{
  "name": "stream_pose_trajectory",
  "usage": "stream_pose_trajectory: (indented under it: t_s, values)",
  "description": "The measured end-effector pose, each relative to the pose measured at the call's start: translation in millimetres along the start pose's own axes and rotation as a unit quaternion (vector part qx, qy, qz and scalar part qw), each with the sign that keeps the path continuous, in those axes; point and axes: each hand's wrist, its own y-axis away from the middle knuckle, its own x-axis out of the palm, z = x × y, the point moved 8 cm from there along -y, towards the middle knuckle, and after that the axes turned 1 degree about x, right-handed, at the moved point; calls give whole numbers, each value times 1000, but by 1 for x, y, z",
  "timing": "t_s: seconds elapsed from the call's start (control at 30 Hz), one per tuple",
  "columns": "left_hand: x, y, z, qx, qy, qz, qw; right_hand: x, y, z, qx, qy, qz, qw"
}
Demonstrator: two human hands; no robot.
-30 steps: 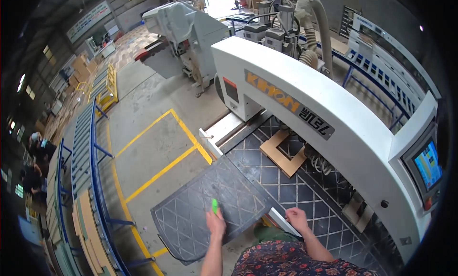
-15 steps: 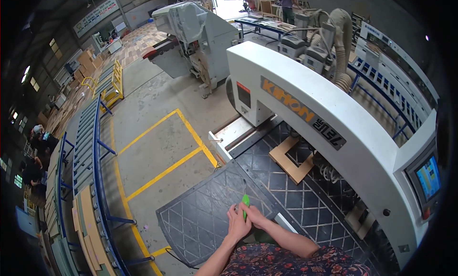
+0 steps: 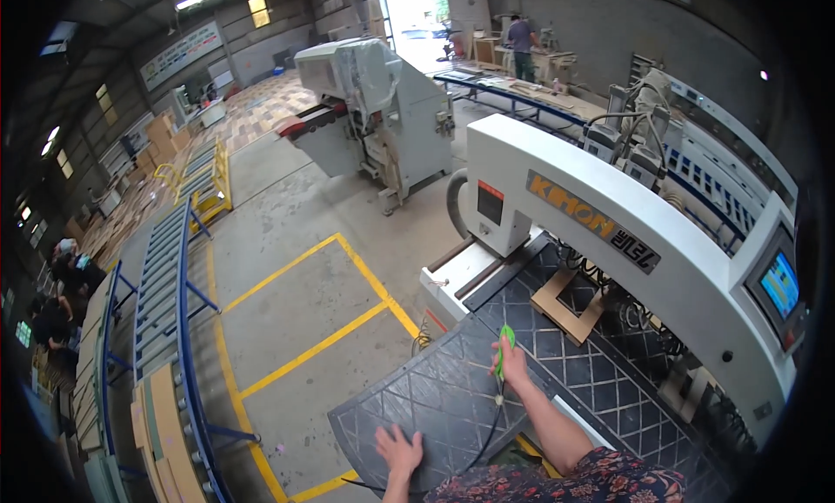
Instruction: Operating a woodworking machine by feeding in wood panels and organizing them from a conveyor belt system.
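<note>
While a white arched machine [image 3: 600, 172] and a wooden frame [image 3: 557, 318] stand to the right and a roller rack [image 3: 161, 285] to the left, a black hose [image 3: 496, 425] curves across the dark, criss-crossed desk [image 3: 426, 385], beside a concrete floor [image 3: 278, 311] with yellow lines [image 3: 361, 264]. Above the desk's right part, the right hand [image 3: 511, 361] has its fingers wrapped around 1 bright green tool [image 3: 506, 338]; the left hand [image 3: 400, 451], empty, spreads its fingers over the near side.

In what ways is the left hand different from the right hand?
The left hand is open and spread; the right hand is closed around a green tool. The left hand appears lower in the picture, over the dark panel; the right hand appears higher. Both are bare.
</note>
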Motion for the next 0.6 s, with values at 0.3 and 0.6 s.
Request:
stream_pose_trajectory:
  t_s: [0.3, 0.6]
  values:
    - [9, -16, 39, 97, -16, -38, 994, 20, 167, -82, 92, 447, 294, 840]
    - [28, -76, -23, 279, -34, -48, 958, 77, 245, -63, 179, 375, 407, 813]
